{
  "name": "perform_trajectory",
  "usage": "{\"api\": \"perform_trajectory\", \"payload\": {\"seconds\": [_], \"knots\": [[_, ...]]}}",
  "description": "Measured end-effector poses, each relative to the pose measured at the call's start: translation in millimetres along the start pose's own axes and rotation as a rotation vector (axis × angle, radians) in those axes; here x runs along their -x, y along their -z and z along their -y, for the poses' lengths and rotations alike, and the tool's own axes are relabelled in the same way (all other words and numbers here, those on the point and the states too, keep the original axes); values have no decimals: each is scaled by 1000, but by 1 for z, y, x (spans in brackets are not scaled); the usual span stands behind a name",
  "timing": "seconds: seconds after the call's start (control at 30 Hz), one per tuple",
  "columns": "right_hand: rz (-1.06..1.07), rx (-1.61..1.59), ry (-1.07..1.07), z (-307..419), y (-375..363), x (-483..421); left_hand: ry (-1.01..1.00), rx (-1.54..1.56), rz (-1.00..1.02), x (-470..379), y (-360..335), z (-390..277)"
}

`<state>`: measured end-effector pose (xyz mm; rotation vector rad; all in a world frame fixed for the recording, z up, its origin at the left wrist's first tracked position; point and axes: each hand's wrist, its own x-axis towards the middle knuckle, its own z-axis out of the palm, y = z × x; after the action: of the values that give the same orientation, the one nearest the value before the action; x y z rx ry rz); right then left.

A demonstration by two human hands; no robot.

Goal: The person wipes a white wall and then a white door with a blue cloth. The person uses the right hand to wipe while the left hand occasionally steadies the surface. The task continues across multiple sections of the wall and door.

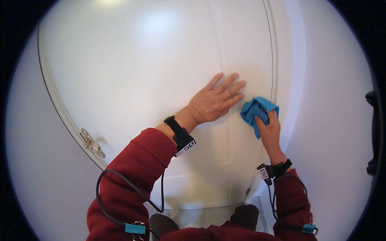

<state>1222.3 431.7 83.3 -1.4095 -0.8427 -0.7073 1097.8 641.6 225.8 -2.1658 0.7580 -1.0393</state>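
A white panelled door (135, 81) stands before me. My left hand (215, 99) lies on its right part, palm towards the surface and fingers spread, holding nothing. Just to the right, my right hand (270, 129) grips a crumpled blue cloth (256, 113) by the door's right edge. The cloth hides some of the fingertips. Both wrists carry black straps with small devices and cables.
A metal door handle (92, 143) sits at the door's left edge, and a hinge (248, 191) shows low on the right. Pale walls flank the door frame. My feet are on the light floor (193, 218) below, and cables loop beside both sleeves.
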Motion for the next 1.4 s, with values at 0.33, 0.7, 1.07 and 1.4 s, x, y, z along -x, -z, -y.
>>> {"api": "perform_trajectory", "payload": {"seconds": [0.33,0.7,1.07,1.4], "knots": [[-396,310,478,35,120,-89,438,-463,-256,-82,79,-21],[-363,596,564,-16,261,-155,263,-536,-39,-137,103,-79],[-103,472,1084,-76,314,-117,315,-483,-70,-259,63,-192],[-294,467,774,-59,299,-89,508,-482,-291,-269,26,-233]]}}
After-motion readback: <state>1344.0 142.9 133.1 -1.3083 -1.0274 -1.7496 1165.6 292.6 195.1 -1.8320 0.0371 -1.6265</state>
